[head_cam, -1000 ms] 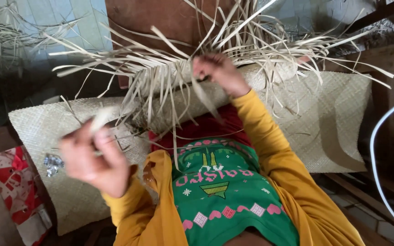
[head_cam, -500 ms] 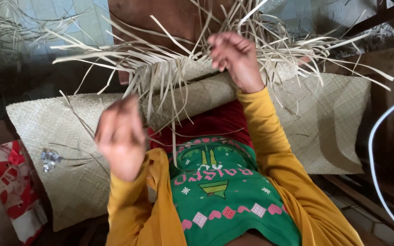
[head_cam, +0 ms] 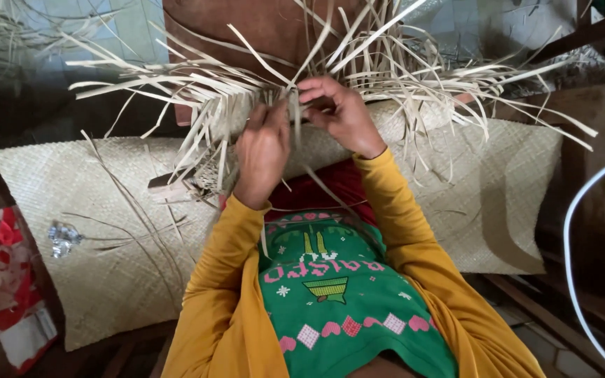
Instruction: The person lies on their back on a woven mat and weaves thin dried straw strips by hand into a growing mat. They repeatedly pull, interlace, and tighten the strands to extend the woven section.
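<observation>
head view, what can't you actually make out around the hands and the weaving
- Left hand fingertips: buried among the pale strips, so its grip is unclear.
- Right hand palm: turned away; what it pinches is hidden.
- Woven mat middle: covered by the arms and green top.
- Small shiny object on the mat: too small to identify.
- White cord: cut off by the right edge.

Dim room, brown wooden panel (head_cam: 260, 28) ahead, pale blue-green wall (head_cam: 106, 28) behind.

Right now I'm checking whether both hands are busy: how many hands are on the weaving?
2. The left hand grips the pale strips at the mat's unfinished edge; the right hand pinches strips beside it.
</observation>
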